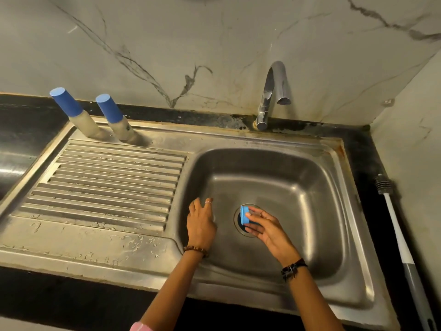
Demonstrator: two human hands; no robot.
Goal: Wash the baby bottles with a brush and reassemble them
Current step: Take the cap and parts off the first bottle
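Stainless steel sink (267,163), basin at 3 o'clock of its ribbed drainboard. Long white-and-grey bottle brush (398,237) on the black counter, 3 o'clock of basin, bristles toward 12, handle end cut off. Two blue-capped translucent baby bottles (82,115) upright at drainboard's 11 o'clock. Right hand (267,229) pinches small blue ring cap (244,215) over the drain, axis sideways. Left hand (201,220) fingers curled; contents hidden, cannot tell.
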